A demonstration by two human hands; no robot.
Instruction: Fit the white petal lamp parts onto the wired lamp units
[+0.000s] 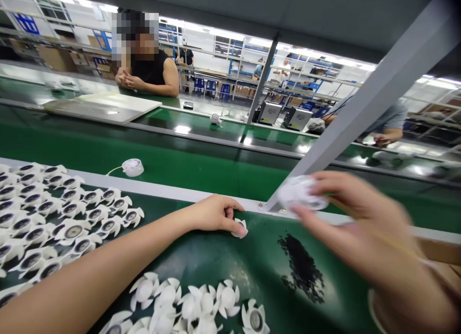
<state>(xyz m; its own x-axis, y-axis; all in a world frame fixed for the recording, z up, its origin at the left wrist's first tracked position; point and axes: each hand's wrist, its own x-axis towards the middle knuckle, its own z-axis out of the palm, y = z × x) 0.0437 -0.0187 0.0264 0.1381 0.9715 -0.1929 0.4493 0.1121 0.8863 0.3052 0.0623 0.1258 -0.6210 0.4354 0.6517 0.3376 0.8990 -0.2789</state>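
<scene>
My left hand point(215, 213) rests on the green tabletop, its fingers curled and its thumb on a small white fan blade wheel point(239, 229). Raised over the table at the right, my right hand point(363, 223) grips a white round fan housing point(301, 193), with a thin pale wire trailing back along the hand. Motion blurs both the right hand and the housing. Between the hands lies a patch of small black pieces point(301, 269), too small to name. A loose cluster of white fan blade wheels point(196, 303) lies at the near edge.
Many more fan blade wheels point(39, 204) stand in rows at the left. A white round housing point(132, 167) with a wire sits on the green conveyor belt point(201, 163). A slanted grey post point(345, 113) rises behind my right hand. Across the belt, a person point(151, 69) leans on the far bench.
</scene>
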